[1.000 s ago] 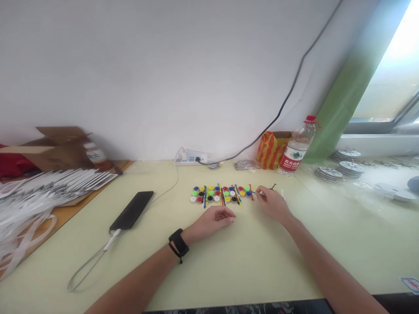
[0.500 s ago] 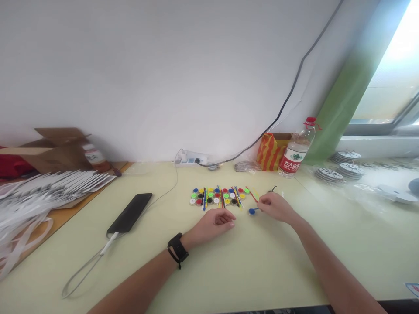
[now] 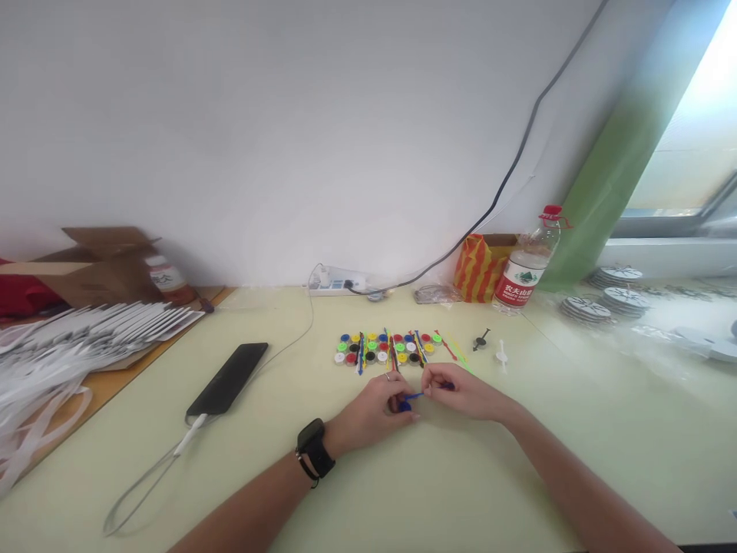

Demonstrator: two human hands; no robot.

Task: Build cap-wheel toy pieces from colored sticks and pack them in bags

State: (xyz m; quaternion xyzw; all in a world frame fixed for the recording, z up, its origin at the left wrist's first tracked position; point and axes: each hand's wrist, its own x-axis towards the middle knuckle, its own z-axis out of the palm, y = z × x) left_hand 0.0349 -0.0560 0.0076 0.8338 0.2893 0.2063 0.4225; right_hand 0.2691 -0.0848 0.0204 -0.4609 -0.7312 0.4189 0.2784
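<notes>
My left hand (image 3: 374, 408) is closed around a small blue disc (image 3: 405, 406) low over the table, thumb below it and fingers partly hiding it. My right hand (image 3: 464, 389) pinches a thin blue plastic arrow (image 3: 415, 395), whose left end meets the disc; I cannot tell whether the two are joined. Just beyond both hands lie rows of small coloured discs (image 3: 371, 346) with bundles of coloured arrows (image 3: 361, 353) between them. A red arrow (image 3: 445, 344) lies beyond my right hand. A black arrow with a disc (image 3: 481, 340) and a white one (image 3: 502, 355) rest farther right.
A black phone (image 3: 229, 378) on a cable lies at left, beside stacked white packets (image 3: 115, 330) and a cardboard box (image 3: 86, 269). Along the wall stand a power strip (image 3: 339, 283), a striped bag (image 3: 475, 269) and a large bottle (image 3: 525, 269). Stacked discs (image 3: 584, 309) are at right.
My right hand has moved left and nearer with the blue arrow, uncovering the black arrow. My left hand has closed on the blue disc, which also moved left.
</notes>
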